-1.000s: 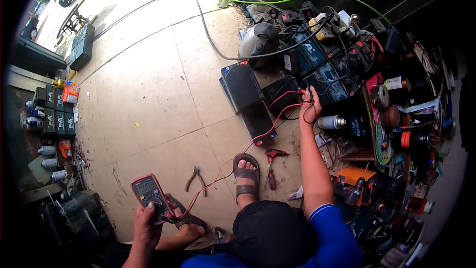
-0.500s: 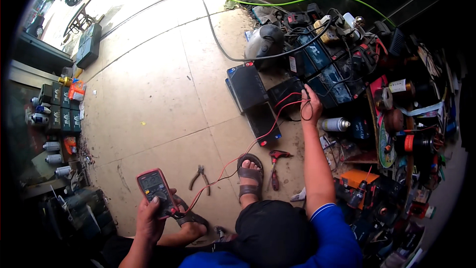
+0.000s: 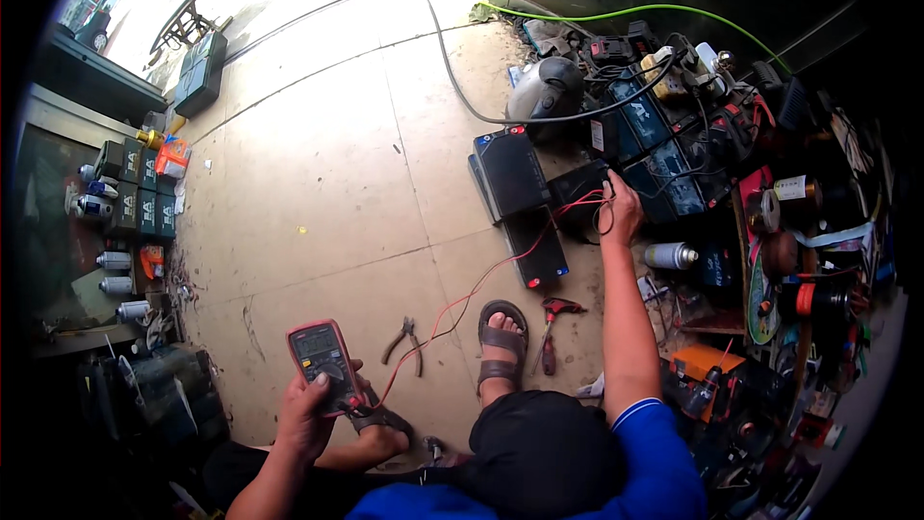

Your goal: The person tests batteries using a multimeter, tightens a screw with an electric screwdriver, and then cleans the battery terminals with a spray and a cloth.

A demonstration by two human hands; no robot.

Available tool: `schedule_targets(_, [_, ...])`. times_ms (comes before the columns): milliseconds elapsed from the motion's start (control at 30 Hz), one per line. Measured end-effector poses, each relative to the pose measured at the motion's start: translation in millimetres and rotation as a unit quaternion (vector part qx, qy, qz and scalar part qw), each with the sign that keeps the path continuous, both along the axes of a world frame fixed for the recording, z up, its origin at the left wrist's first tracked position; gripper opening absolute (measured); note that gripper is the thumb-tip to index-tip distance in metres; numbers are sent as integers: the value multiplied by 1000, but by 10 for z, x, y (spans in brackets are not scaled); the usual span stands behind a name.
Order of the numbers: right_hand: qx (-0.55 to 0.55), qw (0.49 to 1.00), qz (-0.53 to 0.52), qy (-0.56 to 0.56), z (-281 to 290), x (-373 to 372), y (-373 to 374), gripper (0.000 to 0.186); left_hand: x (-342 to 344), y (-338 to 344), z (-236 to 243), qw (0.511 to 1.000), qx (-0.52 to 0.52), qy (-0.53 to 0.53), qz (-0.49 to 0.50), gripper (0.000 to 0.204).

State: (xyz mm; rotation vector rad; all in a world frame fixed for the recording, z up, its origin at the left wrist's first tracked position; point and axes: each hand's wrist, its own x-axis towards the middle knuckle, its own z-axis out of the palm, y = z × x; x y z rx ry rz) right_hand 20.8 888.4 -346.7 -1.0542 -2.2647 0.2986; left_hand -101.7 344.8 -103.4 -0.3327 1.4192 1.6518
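A red-framed digital multimeter (image 3: 322, 358) is gripped in my left hand (image 3: 304, 416), its face up and my thumb on the front near the dial. Red and black test leads (image 3: 493, 270) run from its lower end across the floor to my right hand (image 3: 624, 212). Those fingers are closed around the leads' probes, a loop of wire hanging beside them. The probe tips are too small to make out. My fingertips are at the right end of a black battery (image 3: 576, 185). Left of it lie another black battery (image 3: 510, 173) and a third (image 3: 536, 245) with red terminals.
Pliers (image 3: 404, 345) and a red-handled tool (image 3: 556, 310) lie near my sandalled foot (image 3: 502, 342). Cables, large batteries (image 3: 664, 173), a spray can (image 3: 671, 255) and tools crowd the right side. Boxed batteries (image 3: 125, 207) line the left wall. A dark cable (image 3: 452, 87) crosses the floor.
The whole scene has shifted rightward in the picture as my head turned. My hands keep the multimeter and the test probes in nearly the same places.
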Motion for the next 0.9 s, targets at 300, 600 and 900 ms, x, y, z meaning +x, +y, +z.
schedule_targets(300, [-19,998,-42,-32,-40,1,200,27,11,77,-11,1000,1,6,13,49])
schedule_targets(600, [-72,994,-46,-62,-61,47,263,27,-75,-36,-36,998,15,-52,13,47])
schedule_targets(900, [-44,992,-46,-105,-93,-14,240,28,-51,-96,44,997,26,-64,18,57])
